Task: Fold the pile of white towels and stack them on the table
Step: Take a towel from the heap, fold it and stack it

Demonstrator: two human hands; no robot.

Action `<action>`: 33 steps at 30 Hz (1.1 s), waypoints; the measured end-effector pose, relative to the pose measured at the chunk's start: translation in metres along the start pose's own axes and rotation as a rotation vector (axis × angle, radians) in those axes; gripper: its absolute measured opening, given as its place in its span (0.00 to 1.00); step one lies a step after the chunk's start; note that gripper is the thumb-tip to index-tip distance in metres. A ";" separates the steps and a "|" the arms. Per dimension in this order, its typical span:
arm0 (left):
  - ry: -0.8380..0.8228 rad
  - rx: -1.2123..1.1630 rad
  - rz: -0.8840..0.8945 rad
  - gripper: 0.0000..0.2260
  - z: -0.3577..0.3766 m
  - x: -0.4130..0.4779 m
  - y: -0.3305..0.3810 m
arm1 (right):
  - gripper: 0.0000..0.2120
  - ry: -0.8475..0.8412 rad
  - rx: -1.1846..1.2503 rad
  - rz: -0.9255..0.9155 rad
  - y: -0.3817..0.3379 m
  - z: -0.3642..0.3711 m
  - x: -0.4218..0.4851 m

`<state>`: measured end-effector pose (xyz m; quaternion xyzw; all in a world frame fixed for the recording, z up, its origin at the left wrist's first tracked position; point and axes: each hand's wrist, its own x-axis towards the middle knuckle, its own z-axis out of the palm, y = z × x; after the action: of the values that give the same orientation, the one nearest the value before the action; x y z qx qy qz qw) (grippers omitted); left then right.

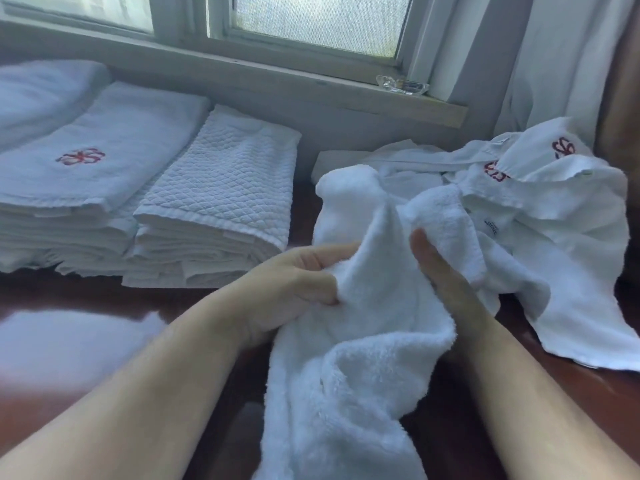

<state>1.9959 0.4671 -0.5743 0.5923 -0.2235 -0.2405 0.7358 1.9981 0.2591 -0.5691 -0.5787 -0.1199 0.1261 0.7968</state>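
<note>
Fingers [322, 271] of the left hand [294, 278] were bunched into a fluffy white terry towel [363, 341], the right hand [446, 275] clamped on it too, probably hunting for an edge. Further back on the dark wooden table [69, 306] sat the unfolded pile of monogrammed white towels [554, 209] and two folded white stacks [156, 202].

Window [311, 19] across the back w/ frosted panes, grey-white frame. Pale sill [311, 88] runs below it; small clear glass dish [401, 85] sits on the sill's right part, near the frame corner. White curtain [540, 64] hangs at right, reaching down behind the sill end. Brown wooden surface [620, 81] at far right edge, blurred, can't tell what it is.
</note>
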 end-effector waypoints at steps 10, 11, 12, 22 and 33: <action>0.171 0.161 -0.069 0.19 0.016 -0.005 -0.002 | 0.18 0.261 0.325 -0.129 -0.012 -0.007 0.000; 0.183 0.144 -0.100 0.20 0.015 0.000 -0.001 | 0.19 0.275 0.323 -0.108 -0.014 -0.007 -0.001; 0.169 0.130 -0.124 0.19 0.015 0.003 0.000 | 0.19 0.324 0.263 -0.094 -0.018 -0.006 -0.003; 0.543 0.124 0.179 0.19 0.018 0.011 -0.009 | 0.12 0.975 -0.584 -0.761 -0.014 -0.011 0.006; 0.621 0.393 0.297 0.31 0.004 0.007 -0.005 | 0.05 0.505 -0.464 -0.124 0.001 0.000 0.008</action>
<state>1.9988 0.4583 -0.5779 0.7277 -0.1156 0.1065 0.6676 2.0057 0.2625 -0.5694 -0.7489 0.0205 -0.1003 0.6547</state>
